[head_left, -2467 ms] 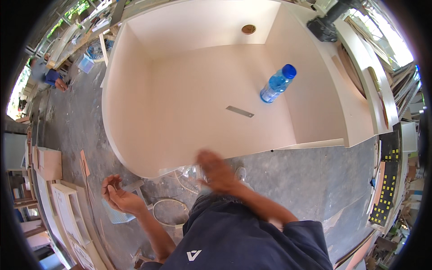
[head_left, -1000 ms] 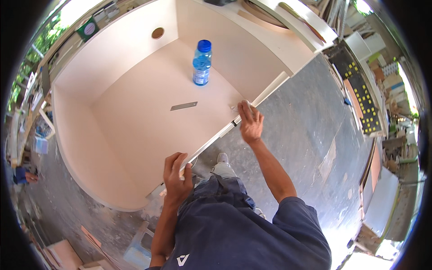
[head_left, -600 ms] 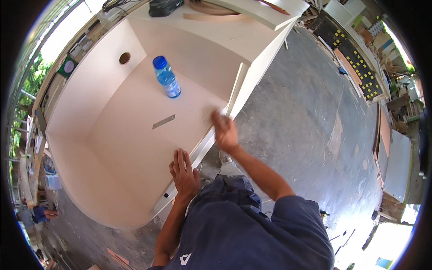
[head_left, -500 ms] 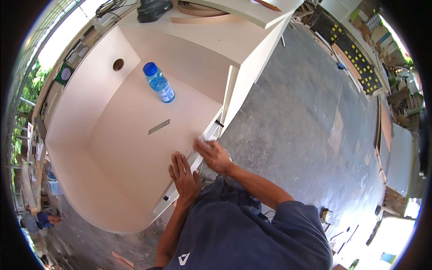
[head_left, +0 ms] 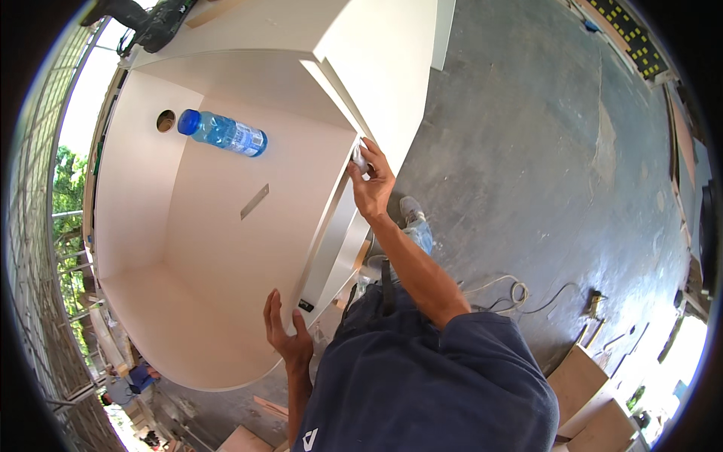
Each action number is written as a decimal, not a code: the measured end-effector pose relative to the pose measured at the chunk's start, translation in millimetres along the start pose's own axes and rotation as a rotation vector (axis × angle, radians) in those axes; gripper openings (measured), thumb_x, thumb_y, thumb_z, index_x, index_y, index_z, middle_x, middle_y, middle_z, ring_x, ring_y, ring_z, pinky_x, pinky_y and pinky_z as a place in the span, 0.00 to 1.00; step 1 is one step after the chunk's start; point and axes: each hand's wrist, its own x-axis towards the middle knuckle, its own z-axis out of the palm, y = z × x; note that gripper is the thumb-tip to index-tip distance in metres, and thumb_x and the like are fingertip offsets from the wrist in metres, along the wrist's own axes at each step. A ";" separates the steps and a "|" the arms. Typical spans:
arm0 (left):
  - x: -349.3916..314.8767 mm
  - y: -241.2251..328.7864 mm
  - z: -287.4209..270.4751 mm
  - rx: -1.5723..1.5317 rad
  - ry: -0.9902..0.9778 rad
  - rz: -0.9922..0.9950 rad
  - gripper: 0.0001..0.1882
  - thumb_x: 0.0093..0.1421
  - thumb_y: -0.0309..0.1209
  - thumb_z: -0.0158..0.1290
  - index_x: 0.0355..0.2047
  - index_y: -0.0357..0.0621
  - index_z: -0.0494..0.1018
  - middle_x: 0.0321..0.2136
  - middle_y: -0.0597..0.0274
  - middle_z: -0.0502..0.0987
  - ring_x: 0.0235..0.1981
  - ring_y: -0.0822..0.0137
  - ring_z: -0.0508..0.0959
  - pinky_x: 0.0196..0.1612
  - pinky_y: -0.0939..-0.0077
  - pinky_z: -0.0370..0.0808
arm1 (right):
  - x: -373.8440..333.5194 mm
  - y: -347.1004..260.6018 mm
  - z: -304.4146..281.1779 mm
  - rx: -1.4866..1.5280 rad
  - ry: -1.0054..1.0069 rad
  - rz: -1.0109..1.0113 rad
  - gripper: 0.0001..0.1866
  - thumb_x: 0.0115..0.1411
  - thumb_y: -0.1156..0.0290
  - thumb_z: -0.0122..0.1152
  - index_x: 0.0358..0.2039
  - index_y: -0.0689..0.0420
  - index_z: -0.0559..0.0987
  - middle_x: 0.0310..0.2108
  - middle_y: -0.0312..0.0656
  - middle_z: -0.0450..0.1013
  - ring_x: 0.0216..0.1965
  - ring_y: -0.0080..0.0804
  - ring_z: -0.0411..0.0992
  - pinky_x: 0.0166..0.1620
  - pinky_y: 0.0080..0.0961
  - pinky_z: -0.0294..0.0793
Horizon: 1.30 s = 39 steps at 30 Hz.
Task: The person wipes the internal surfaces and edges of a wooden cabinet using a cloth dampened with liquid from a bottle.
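Observation:
My right hand pinches a crumpled white cloth or paper wad against the right-hand edge of a large white cabinet. Its fingers are curled around the wad, hiding part of it. Lower down, my left hand is over the cabinet's near edge with fingers apart, holding nothing. Close to it, a small black fitting sits in the grey edge strip. Inside the cabinet lie a blue-capped plastic water bottle and a thin flat metal strip.
A round hole pierces the cabinet's far-left wall. A black power tool rests at the upper left. Cable loops across the grey floor, and boards stand at lower right. Another person is at far lower left.
My right hand has slid up along the edge with the white wad. My left hand has lifted off and dropped back toward the near end. The view has shifted and turned.

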 end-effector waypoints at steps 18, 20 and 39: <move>-5.3 -40.5 -190.0 0.552 0.726 0.024 0.18 0.67 0.29 0.51 0.54 0.31 0.73 0.54 0.49 0.75 0.53 0.58 0.76 0.57 0.61 0.71 | -33.2 56.4 -29.4 -0.587 -0.366 -0.692 0.14 0.51 0.82 0.63 0.40 0.57 0.82 0.36 0.46 0.78 0.38 0.44 0.75 0.39 0.39 0.78; -10.7 -54.3 -186.0 0.170 0.862 -0.302 0.18 0.67 0.30 0.50 0.54 0.31 0.73 0.54 0.49 0.75 0.53 0.58 0.75 0.58 0.62 0.71 | 29.3 33.8 -14.4 -0.463 -0.137 -0.520 0.12 0.47 0.83 0.62 0.35 0.59 0.81 0.39 0.47 0.75 0.41 0.49 0.72 0.41 0.41 0.75; -0.8 -62.1 -165.2 -0.437 0.990 -0.307 0.21 0.67 0.28 0.48 0.59 0.45 0.62 0.56 0.49 0.67 0.57 0.54 0.70 0.58 0.58 0.72 | -230.5 12.5 -10.6 -0.254 -0.324 -0.269 0.27 0.42 0.83 0.69 0.47 0.57 0.83 0.44 0.49 0.73 0.43 0.47 0.71 0.44 0.39 0.71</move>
